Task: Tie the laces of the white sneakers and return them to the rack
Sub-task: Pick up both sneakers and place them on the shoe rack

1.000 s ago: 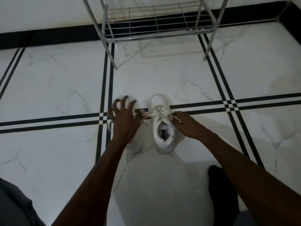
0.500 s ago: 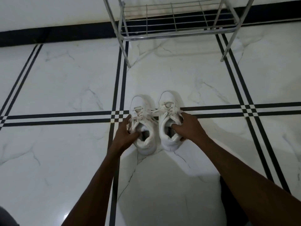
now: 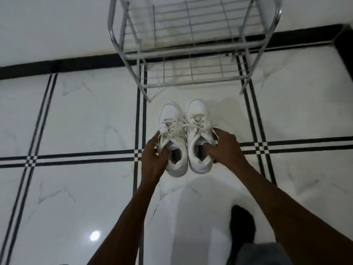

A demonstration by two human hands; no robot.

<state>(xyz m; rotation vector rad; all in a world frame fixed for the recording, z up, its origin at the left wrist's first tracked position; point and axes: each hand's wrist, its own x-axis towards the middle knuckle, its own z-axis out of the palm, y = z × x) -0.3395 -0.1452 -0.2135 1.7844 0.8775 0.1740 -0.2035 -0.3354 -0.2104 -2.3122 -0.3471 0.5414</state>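
Note:
Two white sneakers are side by side with toes pointing away from me, laces tied in bows. My left hand (image 3: 153, 156) grips the left sneaker (image 3: 172, 119) at its collar, thumb inside the opening. The right sneaker (image 3: 196, 115) is held the same way by my right hand (image 3: 226, 148), fingers hooked inside. The pair hangs just in front of the metal wire rack (image 3: 191, 52), whose two shelves hold nothing. Whether the soles touch the floor I cannot tell.
White marble floor (image 3: 86, 115) with black stripe lines runs all around. A black skirting band (image 3: 57, 67) lines the white wall behind the rack. A dark foot or sock (image 3: 242, 226) and grey cloth (image 3: 263, 253) show at the bottom right.
My hands went from the laces to gripping both sneakers by their collars. The sneakers now sit closer to the rack, and the view has tilted up so more of the rack shows.

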